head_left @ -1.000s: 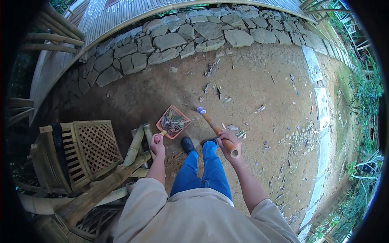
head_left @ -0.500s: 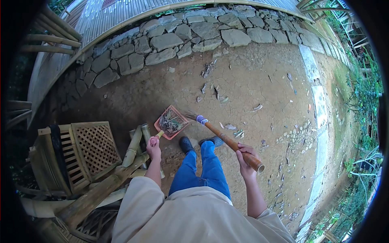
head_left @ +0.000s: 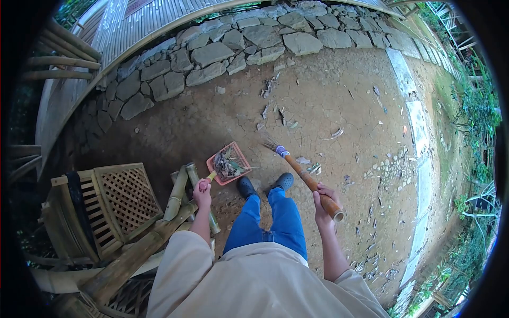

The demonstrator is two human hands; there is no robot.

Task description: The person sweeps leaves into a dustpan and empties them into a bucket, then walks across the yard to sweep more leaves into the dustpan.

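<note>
A: Hands?
B: Left hand (head_left: 202, 193) clamped on dustpan (head_left: 229, 163) handle, pan on dirt by the feet. Right hand (head_left: 322, 203) wrapped around broom (head_left: 304, 175), bristles beside pan.

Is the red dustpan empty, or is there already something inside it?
Not empty. The red dustpan, held by its handle in the left hand, has dry leaves piled in its tray.

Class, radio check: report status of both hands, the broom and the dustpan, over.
Left hand gripping dustpan handle. Right hand gripping broom, bristles raised off pan. Dustpan holds leaves. Bamboo poles close by left hand.
</note>
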